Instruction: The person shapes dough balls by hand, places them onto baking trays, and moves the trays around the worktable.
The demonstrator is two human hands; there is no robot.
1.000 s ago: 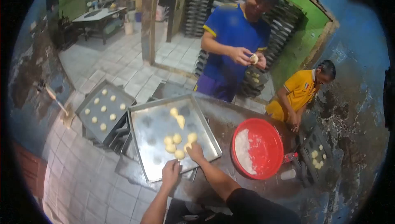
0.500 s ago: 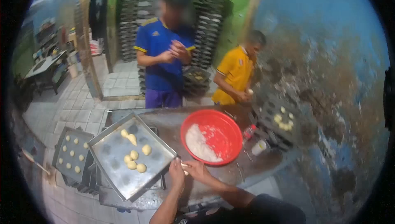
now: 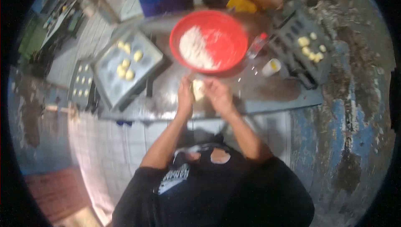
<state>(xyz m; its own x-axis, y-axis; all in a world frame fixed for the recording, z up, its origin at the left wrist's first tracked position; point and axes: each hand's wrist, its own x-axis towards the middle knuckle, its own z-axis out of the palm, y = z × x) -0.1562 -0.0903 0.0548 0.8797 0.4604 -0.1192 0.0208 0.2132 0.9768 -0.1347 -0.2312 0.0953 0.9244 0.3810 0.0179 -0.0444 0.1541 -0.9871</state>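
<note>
Red-capped btl [image 3: 255, 47] nr white cup [image 3: 270, 68]; patchy bluish wall [image 3: 351, 114] on R.

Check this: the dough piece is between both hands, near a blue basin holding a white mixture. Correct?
The colour is wrong: the head view shows a red basin. It holds white mixture, and the dough piece is between left hand and right hand.

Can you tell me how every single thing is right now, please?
Left hand: holding dough
Right hand: holding the same dough
Dough piece: held between both hands
Red basin: partly filled with pale stuff
Big metal tray: partly covered with dough balls
Red-capped bottle: cap on
White cup: contents too blurred to tell
</note>
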